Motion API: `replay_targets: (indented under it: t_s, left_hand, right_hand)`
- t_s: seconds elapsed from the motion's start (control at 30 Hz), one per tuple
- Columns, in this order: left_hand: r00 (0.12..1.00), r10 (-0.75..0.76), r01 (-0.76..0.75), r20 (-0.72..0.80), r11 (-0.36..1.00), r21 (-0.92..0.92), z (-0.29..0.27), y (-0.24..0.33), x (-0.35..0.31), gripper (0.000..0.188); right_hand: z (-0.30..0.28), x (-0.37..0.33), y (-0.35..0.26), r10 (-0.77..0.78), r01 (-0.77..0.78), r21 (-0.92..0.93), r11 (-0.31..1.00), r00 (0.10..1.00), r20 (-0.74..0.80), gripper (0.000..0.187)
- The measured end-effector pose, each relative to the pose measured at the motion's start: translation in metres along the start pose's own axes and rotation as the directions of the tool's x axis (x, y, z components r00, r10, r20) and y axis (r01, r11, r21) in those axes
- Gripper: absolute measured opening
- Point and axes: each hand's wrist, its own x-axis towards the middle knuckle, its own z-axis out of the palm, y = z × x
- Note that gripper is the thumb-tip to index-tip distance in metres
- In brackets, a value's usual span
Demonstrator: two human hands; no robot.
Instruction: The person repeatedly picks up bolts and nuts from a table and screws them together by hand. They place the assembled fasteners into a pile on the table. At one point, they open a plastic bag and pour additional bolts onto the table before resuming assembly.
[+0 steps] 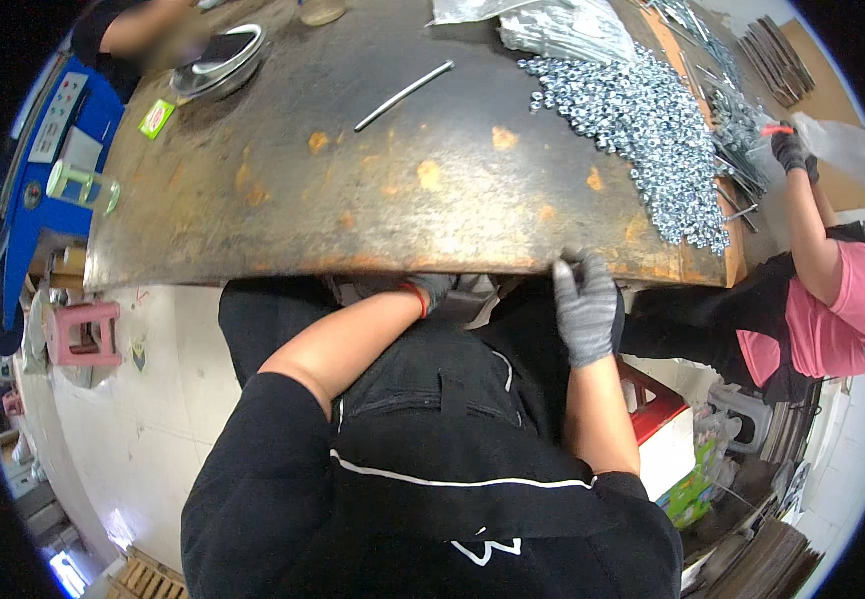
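My right hand (587,307), in a grey knit glove, rests at the table's front edge with its thumb apart from the fingers and nothing visible in it. My left hand (437,289) reaches to my lap below that edge; it is gloved, with a red cord (416,298) round the wrist, and its fingers are hidden. Clear plastic (470,299) shows beside it, its kind hard to make out. On the worn metal tabletop (353,225), a long bolt (404,96) lies alone. A large heap of shiny nuts (642,125) spreads over the right side.
Clear plastic bags (562,30) lie behind the nuts, and long rods (737,150) beyond them. A metal bowl (221,75), a green packet (157,119) and a glass jar (83,187) stand left. A co-worker in pink (832,290) works at right; another person's arm (143,30) shows far left. A pink stool (85,334) is on the floor.
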Motion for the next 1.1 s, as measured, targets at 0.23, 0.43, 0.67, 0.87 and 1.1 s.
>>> replay_targets:
  t_s: [0.23, 0.43, 0.67, 0.87, 1.1]
  left_hand:
    - [0.641, 0.384, -0.324, 0.665, 0.92, -0.219, -0.121, 0.143, -0.038, 0.025]
    - [0.905, 0.08, -0.232, -0.418, 0.916, -0.328, -0.199, 0.112, 0.058, 0.023]
    - [0.92, -0.021, 0.274, -0.39, 0.747, 0.606, -0.243, 0.104, 0.095, 0.021]
    - [0.761, 0.057, -0.139, -0.647, 0.987, -0.077, -0.264, 0.091, 0.042, 0.013]
    - [0.739, -0.002, -0.592, -0.674, 0.476, -0.65, -0.25, 0.123, -0.039, 0.015]
  right_hand:
    - [-0.002, 0.138, 0.059, 0.224, -0.244, -0.201, 0.949, 0.968, -0.117, 0.045]
    - [0.014, 0.194, 0.046, 0.39, -0.422, -0.391, 0.818, 0.906, -0.162, 0.041]
    - [0.016, 0.187, 0.056, 0.164, -0.261, -0.343, 0.903, 0.944, -0.286, 0.029]
    - [0.023, 0.169, 0.1, 0.048, -0.068, -0.026, 0.997, 0.881, -0.471, 0.022]
    - [0.046, 0.082, 0.011, 0.108, -0.024, 0.529, 0.848, 0.986, -0.128, 0.015]
